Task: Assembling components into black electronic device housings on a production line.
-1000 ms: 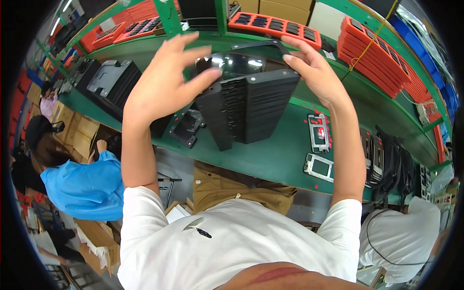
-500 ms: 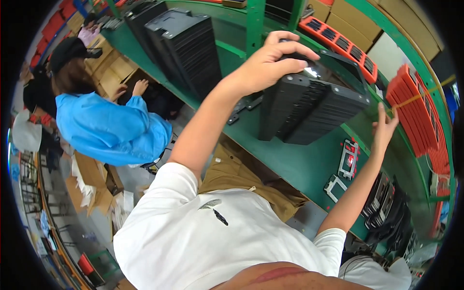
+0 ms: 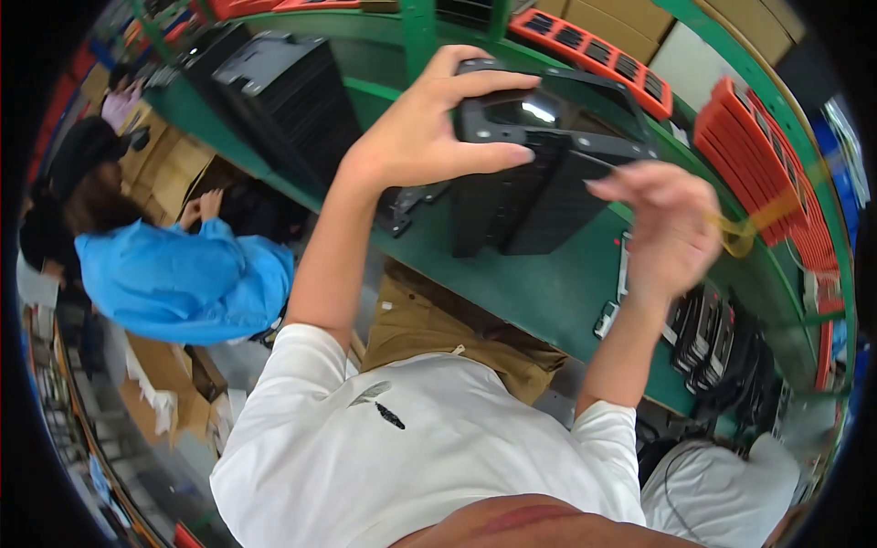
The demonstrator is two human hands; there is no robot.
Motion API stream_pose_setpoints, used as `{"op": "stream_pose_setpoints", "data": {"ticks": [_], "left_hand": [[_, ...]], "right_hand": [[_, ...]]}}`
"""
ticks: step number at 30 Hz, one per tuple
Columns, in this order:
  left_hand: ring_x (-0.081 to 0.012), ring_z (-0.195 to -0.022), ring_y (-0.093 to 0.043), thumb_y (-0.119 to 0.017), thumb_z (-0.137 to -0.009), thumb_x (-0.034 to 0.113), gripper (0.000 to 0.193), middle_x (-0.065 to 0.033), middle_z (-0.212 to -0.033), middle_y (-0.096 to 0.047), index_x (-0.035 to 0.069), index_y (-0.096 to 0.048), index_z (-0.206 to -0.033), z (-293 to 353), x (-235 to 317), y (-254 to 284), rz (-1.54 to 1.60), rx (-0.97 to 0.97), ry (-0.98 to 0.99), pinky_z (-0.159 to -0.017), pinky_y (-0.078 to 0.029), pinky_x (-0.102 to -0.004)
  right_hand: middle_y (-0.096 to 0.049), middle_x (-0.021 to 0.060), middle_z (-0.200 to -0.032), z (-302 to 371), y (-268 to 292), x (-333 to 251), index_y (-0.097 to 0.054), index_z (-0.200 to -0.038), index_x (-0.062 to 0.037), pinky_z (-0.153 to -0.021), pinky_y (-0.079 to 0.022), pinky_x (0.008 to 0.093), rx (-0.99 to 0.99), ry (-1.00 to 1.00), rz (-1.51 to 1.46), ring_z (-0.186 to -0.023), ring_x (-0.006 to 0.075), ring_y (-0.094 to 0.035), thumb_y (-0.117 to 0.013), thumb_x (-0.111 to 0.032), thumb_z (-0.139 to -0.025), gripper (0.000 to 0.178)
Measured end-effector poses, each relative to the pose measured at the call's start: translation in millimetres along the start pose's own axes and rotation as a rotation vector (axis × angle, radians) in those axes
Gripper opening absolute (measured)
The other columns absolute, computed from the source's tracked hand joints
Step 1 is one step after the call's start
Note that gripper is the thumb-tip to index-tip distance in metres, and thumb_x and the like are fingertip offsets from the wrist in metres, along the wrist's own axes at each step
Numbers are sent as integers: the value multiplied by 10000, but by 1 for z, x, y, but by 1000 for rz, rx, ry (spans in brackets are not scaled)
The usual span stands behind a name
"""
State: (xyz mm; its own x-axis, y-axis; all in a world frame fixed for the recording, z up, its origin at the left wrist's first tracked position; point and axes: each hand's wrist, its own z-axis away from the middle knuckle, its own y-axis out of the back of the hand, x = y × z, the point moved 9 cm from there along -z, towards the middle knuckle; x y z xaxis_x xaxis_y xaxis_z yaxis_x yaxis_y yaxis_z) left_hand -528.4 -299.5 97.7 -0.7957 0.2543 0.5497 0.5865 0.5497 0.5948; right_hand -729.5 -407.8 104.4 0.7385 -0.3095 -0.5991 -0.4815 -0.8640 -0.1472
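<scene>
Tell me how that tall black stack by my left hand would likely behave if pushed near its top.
The black stack could tip, since it stands tall on the green bench. Its ridged sides suggest many layers, so it might shift piece by piece. The glossy top catches a bright reflection and may feel slippery.

We are spreading our left hand [image 3: 416,132] over the left end of a tall black stack [image 3: 562,205] standing on the green counter [image 3: 521,297]. We are holding our right hand [image 3: 674,226], blurred, near its right side, a yellow strand [image 3: 781,212] showing just beyond. Another black stack [image 3: 297,119] is standing farther left.
</scene>
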Motion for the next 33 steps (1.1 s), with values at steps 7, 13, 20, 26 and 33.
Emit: {"op": "stream_pose_setpoints", "data": {"ticks": [7,13,20,26,33], "left_hand": [[-305,-1257,-502,-790,-787,339,617,-157,-1290,-543,125,-657,-1351,-5,4,-2,-41,21,-63,-1090,-403,-411],[-221,-1081,-576,-709,-881,449,525,-74,-1173,-630,94,-683,-1266,-22,-63,14,517,102,560,-998,-463,-396],[-248,-1046,-576,-841,-816,317,460,-119,-1110,-698,37,-731,-1164,99,-166,8,-73,560,471,-919,-491,-350],[-388,-1261,-481,-878,-736,285,564,-242,-1300,-529,105,-706,-1242,169,-125,-44,-437,442,453,-1063,-421,-418],[-454,-1268,-491,-851,-768,337,721,-292,-1360,-489,120,-587,-1403,201,-141,-49,-584,174,468,-1100,-397,-471]], "right_hand": [[-699,237,-1051,6,-52,11,-595,-1009,18,-837,-589,418,-265,199,587,-926,320,-722,-467,-287,-1103,344],[-718,204,-1016,-47,-8,-29,-618,-1018,56,-783,-612,359,180,168,94,-861,264,-730,-500,-224,-1096,314],[-703,135,-971,-8,162,-21,-642,-1070,51,-732,-591,307,420,-362,694,-789,161,-686,-542,-296,-1081,362],[-698,116,-1021,43,247,12,-633,-1197,51,-721,-567,272,383,-580,923,-800,145,-684,-598,-313,-1050,394],[-706,107,-1063,88,277,-8,-630,-1275,25,-674,-529,264,515,-780,946,-770,135,-659,-650,-336,-1007,450]]}}
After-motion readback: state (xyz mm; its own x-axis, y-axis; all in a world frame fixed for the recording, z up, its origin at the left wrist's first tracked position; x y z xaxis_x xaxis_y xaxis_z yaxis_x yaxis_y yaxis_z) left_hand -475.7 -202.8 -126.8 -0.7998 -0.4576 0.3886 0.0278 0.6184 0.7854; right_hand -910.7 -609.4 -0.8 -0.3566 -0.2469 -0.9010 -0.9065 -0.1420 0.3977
